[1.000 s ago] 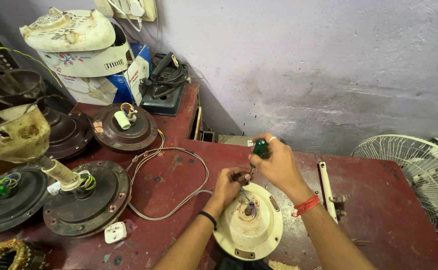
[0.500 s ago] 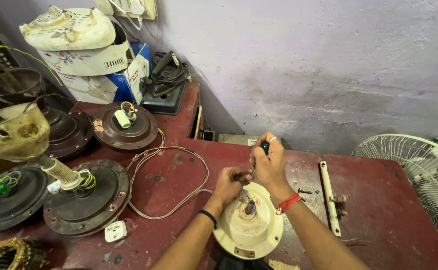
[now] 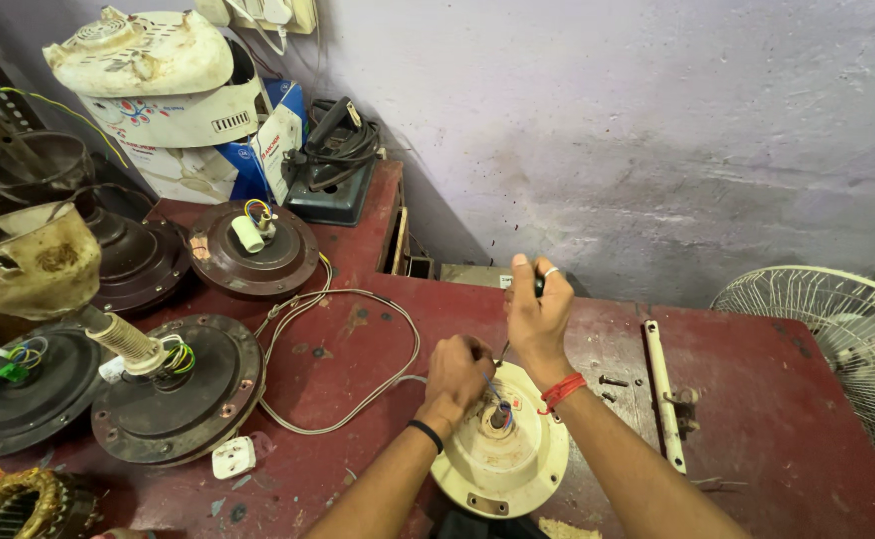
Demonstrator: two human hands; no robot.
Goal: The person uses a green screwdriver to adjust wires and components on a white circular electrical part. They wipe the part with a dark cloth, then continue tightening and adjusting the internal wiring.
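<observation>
change: my right hand (image 3: 537,319) had dropped lower toward the cream motor housing (image 3: 502,459) than a second earlier; the green handle seen then was now nearly buried in my fist.
meaning: I judged the tool tip was being set down into the hub, work on the wires at the centre.
right hand: closed tight round a dark-handled screwdriver (image 3: 538,286), above the housing.
left hand: my left hand (image 3: 457,371) was curled, fingers pinching at the wires (image 3: 498,399) by the hub, on the housing's left rim.
housing place: on the red table (image 3: 777,399), at its near edge.
hidden: screwdriver shaft and tip mostly behind my hands; what my left fingers held, couldn't tell; housing's near edge cut off.
</observation>
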